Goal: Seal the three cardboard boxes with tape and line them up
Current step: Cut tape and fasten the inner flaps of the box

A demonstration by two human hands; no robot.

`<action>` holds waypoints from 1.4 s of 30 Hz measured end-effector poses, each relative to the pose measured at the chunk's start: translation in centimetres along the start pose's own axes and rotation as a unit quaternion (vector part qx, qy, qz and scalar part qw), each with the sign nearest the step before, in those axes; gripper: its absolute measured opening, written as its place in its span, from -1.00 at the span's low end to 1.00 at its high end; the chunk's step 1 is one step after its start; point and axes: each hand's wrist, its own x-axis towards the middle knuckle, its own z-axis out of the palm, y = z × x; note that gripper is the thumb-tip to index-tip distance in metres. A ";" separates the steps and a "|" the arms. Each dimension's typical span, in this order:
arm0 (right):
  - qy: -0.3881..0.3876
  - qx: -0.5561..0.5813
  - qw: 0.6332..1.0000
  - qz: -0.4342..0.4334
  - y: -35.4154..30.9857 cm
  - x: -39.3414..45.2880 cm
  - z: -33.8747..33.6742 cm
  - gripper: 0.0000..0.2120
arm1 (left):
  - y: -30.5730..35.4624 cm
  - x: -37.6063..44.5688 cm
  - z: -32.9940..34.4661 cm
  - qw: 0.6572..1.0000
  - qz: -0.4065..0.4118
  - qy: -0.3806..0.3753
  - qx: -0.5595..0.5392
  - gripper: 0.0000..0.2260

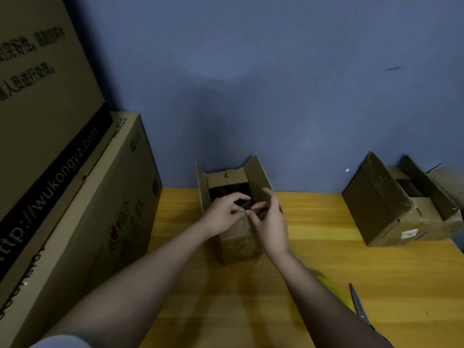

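— What do you see on the wooden table (313, 247)?

— A small cardboard box (236, 237) stands in the middle, near the blue wall (276, 84). Its top is open. The two long flaps stand up, and the far short flap carries a letter L.

— And the hands?

— Both are over the near edge of this box. The left hand (222, 214) has its fingers curled, and they pinch the near flap at the middle. The right hand (270, 222) meets it there; its thumb and first fingers also pinch the same flap, and the other fingers are lifted, close to the right long flap.

— Is there another box?

— Yes, a second open cardboard box (391, 212) is at the right, well apart from the first one, also near the wall. Its flaps stand up too. I cannot find a third small box in view.

— What else?

— Scissors (359, 307) lie on the table at the right, near the right forearm. A yellow thing (329, 285) is partly hidden behind this forearm; I cannot tell what it is. At the left, large printed cartons (75, 197) are stacked beside the table.
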 end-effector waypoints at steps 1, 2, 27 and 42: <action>-0.025 -0.012 1.000 -0.006 0.0 0.3 -0.4 -0.36 | 0.0 0.0 -0.2 1.000 0.002 -0.004 -0.002 -0.63; -0.062 -0.070 0.995 -0.033 -0.1 0.7 -0.8 -0.34 | 0.0 0.0 -0.4 1.000 0.003 -0.008 -0.006 -0.63; -0.196 -0.350 0.907 -0.129 -0.3 1.8 -1.9 -0.46 | 1.0 -0.1 -1.5 0.997 -0.033 -0.065 -0.003 -0.83; -0.224 -0.121 0.964 -0.075 1.0 1.5 -3.1 -0.91 | 1.0 -1.5 -2.7 0.996 -0.056 -0.045 0.062 -0.65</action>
